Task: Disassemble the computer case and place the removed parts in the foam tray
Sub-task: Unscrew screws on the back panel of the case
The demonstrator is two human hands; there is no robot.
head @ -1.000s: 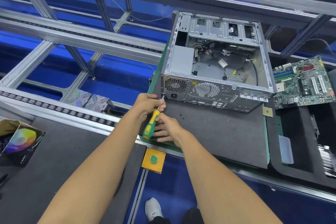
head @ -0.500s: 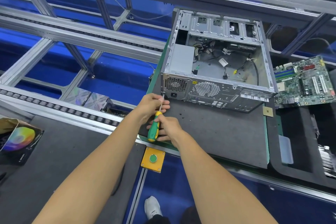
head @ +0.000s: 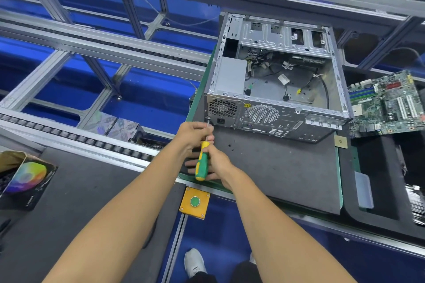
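At the near left corner of the computer case (head: 276,89), seen from the head camera, a green and yellow screwdriver (head: 202,161) points up and away from the person, its long axis running from the handle near the bench edge to a thin shaft whose tip meets the case's rear panel just beside the power supply grille. The left hand (head: 194,134) is nearer the case and pinches the shaft close to the tip; the right hand (head: 215,163) curls round the handle behind it (likely loosening a rear screw). The case lies open side up on a dark mat on the bench (head: 287,172). To the right, a motherboard (head: 388,103) already rests in the foam tray (head: 391,190). Behind and left run aluminium conveyor rails (head: 103,53) over blue flooring; a yellow box with a green button (head: 195,201) sits below the hands.
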